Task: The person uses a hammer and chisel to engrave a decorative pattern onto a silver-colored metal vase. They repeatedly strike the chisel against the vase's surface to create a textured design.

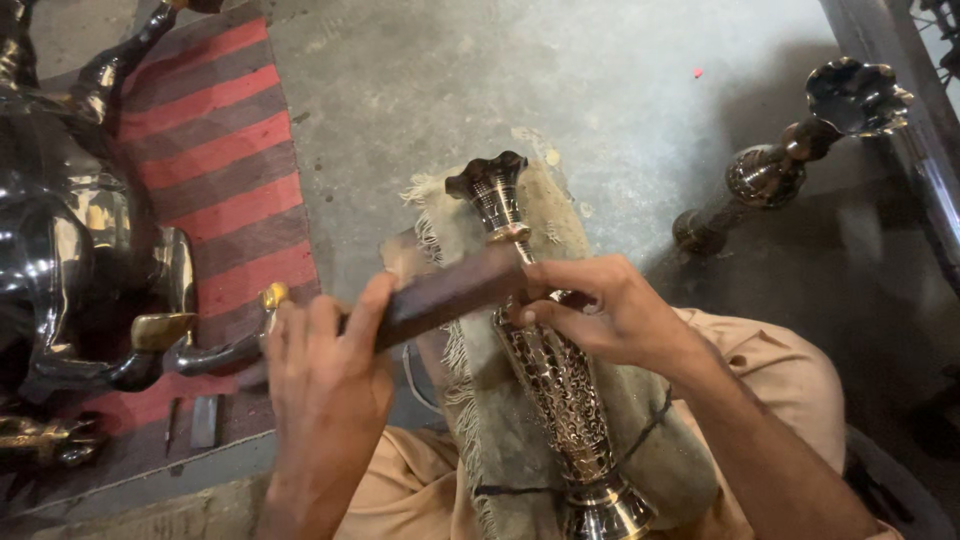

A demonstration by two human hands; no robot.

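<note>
A tall engraved metal vase (556,385) with a fluted mouth lies on a frayed beige cloth pad (520,420) across my lap, its base nearest me. My left hand (322,390) grips the near end of a long dark bar-shaped tool (450,295) laid crosswise over the vase's neck. My right hand (600,310) holds the tool's other end, fingers pinched on it right above the vase body.
A large shiny metal horse figure (70,260) stands at the left on a red and dark striped mat (225,170). A second fluted metal vase (790,160) lies on the grey concrete floor at upper right. A small flat metal piece (205,420) lies on the mat.
</note>
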